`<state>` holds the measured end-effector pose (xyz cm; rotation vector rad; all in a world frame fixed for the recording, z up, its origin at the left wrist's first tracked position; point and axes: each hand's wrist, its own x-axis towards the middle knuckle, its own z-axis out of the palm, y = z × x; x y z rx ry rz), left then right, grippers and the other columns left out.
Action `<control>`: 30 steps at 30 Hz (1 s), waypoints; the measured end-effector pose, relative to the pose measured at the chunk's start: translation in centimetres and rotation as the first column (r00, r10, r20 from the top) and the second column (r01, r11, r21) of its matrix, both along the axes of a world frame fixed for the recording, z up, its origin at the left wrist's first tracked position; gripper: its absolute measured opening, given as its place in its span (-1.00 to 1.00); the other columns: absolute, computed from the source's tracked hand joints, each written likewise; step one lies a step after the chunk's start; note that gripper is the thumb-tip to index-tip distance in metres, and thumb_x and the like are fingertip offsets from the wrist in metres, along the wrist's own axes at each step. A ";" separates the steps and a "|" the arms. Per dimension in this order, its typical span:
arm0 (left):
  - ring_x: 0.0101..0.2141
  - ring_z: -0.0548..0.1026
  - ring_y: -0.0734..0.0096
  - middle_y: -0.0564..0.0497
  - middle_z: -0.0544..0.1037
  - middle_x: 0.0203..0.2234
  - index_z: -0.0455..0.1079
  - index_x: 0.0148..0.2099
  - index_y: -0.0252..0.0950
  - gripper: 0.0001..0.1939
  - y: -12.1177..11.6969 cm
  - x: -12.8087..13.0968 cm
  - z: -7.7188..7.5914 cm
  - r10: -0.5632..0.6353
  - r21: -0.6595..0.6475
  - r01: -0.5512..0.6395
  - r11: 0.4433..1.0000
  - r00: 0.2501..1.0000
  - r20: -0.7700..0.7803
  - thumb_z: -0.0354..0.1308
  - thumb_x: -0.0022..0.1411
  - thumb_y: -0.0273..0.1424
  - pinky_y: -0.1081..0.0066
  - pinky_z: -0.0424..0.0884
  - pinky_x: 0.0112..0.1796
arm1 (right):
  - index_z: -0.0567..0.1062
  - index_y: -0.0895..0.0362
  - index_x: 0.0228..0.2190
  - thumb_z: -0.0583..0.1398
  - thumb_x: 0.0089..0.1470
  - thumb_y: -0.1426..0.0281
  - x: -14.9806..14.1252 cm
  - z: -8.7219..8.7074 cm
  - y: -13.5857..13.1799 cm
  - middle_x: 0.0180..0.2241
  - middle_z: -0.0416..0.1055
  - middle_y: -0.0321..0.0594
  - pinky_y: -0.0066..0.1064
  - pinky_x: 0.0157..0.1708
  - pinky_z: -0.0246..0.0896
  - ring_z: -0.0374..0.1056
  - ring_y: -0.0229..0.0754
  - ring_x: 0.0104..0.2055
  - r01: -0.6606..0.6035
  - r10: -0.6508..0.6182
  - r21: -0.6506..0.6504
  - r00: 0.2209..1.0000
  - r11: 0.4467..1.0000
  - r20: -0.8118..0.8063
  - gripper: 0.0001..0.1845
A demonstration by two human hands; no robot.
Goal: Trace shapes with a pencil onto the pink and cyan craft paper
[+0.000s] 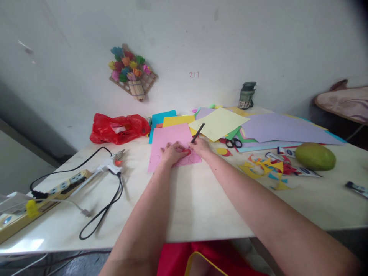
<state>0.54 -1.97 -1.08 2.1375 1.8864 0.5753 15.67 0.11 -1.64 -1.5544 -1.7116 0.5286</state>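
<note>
With left fingers [176, 146] spread, pressed the red disc [188, 152] onto pink paper [169, 135] toward the desk's [189, 207] far edge, probably against slipping. With right fingers [195, 145] closed around the black pencil [198, 131], held it tilted beside the disc, presumably for control.

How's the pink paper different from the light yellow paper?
The pink paper has circles drawn on it; the light yellow paper shows none. The left hand rests on the pink paper, while the light yellow paper lies over other sheets. Both are flat sheets of paper.
</note>
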 end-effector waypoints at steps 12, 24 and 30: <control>0.14 -0.04 0.03 0.23 0.20 0.10 0.39 -0.29 0.02 -0.55 0.3 -0.1 -0.3 -0.006 0.003 0.006 1.000 1.000 0.006 0.09 -0.18 0.14 -0.08 -0.24 0.02 | 0.46 0.14 -0.44 0.15 -0.10 0.30 0.3 -0.5 0.4 -0.43 0.44 -0.20 -0.42 -0.31 0.24 0.37 -0.22 -0.35 -0.021 0.021 0.013 0.999 1.000 -0.043 -0.82; 0.14 -0.04 0.01 0.22 0.20 0.10 0.40 -0.29 0.00 -0.56 0.2 -0.1 -0.3 -0.004 0.000 0.004 1.000 1.000 0.019 0.10 -0.16 0.12 -0.05 -0.24 0.04 | 0.46 0.14 -0.46 0.16 -0.11 0.30 0.4 -0.4 0.4 -0.44 0.44 -0.19 -0.40 -0.30 0.26 0.38 -0.21 -0.35 -0.014 0.014 0.007 0.999 1.000 -0.039 -0.83; 0.13 -0.03 0.01 0.22 0.21 0.09 0.40 -0.30 0.00 -0.57 0.1 -0.1 -0.3 -0.008 0.009 0.008 1.000 1.000 0.018 0.10 -0.16 0.11 -0.06 -0.22 0.03 | 0.46 0.14 -0.47 0.16 -0.12 0.28 0.4 -0.4 0.3 -0.45 0.43 -0.20 -0.40 -0.30 0.25 0.37 -0.21 -0.36 -0.009 0.010 0.009 0.999 1.000 -0.052 -0.82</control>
